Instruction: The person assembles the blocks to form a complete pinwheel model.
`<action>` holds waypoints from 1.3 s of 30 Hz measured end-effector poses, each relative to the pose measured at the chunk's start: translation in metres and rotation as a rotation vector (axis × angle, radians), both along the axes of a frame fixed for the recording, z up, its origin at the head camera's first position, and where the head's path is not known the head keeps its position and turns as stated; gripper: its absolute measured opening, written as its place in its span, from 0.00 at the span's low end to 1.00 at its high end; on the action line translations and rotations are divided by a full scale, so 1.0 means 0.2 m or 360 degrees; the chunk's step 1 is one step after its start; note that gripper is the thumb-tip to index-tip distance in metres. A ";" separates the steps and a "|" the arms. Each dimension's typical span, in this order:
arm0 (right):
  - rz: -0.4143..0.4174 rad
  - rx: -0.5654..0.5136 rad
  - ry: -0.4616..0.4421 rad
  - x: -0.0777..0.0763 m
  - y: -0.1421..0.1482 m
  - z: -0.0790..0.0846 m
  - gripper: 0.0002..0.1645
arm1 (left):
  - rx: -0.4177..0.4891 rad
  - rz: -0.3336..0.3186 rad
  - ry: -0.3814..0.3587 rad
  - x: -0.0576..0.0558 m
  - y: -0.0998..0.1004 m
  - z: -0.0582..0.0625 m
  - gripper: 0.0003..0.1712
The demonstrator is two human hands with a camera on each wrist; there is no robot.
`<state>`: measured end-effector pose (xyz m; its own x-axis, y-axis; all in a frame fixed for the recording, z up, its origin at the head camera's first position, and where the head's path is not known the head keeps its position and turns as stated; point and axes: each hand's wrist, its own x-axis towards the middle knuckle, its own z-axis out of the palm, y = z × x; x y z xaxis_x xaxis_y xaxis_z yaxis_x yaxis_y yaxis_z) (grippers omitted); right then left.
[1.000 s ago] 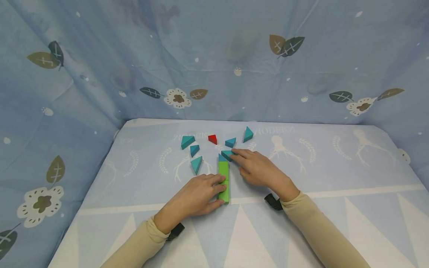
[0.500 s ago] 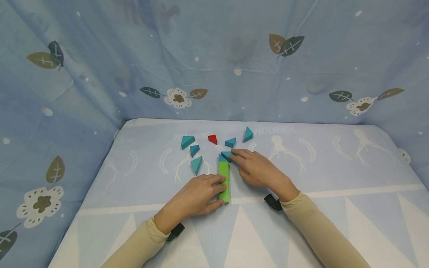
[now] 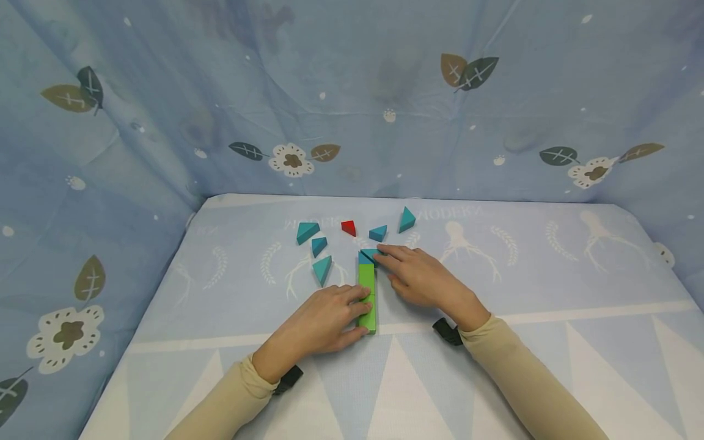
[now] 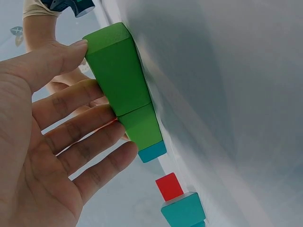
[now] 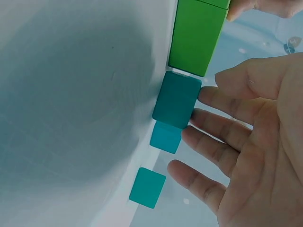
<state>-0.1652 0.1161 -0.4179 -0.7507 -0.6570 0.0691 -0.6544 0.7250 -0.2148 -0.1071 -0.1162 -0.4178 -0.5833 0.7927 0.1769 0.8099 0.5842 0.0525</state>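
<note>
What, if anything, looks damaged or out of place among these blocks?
Nothing visible looks damaged. Only the red block stands out, by colour: it lies among blue blocks, beyond the straight row of green blocks.

It's a curtained-off nook I'm standing by: blue leaf-and-flower cloth (image 3: 363,67) hangs behind a table (image 3: 539,290) and along both its sides, a patterned cover (image 3: 429,397) spread on top. Home or studio, I can't tell.

Green blocks (image 4: 118,71): smooth, matt faces. Teal blocks (image 5: 177,99) and red block (image 4: 169,187): likewise smooth, low sheen. Table cover (image 3: 550,287): smooth, printed, matt. Backdrop (image 3: 385,79): creased printed cloth. Sleeves (image 3: 528,379): matt cloth. Wrist devices (image 3: 448,332): black, plastic-looking.
</note>
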 end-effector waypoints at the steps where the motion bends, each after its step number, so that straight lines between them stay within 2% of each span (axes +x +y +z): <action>1: 0.0000 0.0002 -0.0001 0.00 0.00 0.00 0.28 | 0.0000 0.0000 0.0004 0.00 0.00 0.00 0.20; 21: 0.0002 0.0044 -0.0008 0.01 -0.01 0.00 0.28 | 0.0001 0.0005 0.0000 0.00 0.00 0.00 0.20; 32: 0.0022 0.0043 0.0026 0.01 -0.01 0.00 0.28 | 0.0012 -0.0007 0.0001 0.00 0.00 0.00 0.20; 39: 0.0047 0.0004 0.0097 0.01 -0.01 -0.01 0.28 | 0.0009 -0.0015 -0.0004 -0.01 0.00 0.00 0.20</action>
<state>-0.1640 0.1135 -0.4197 -0.7254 -0.6791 0.1122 -0.6873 0.7057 -0.1719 -0.1087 -0.1163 -0.4181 -0.5763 0.7972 0.1799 0.8152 0.5762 0.0579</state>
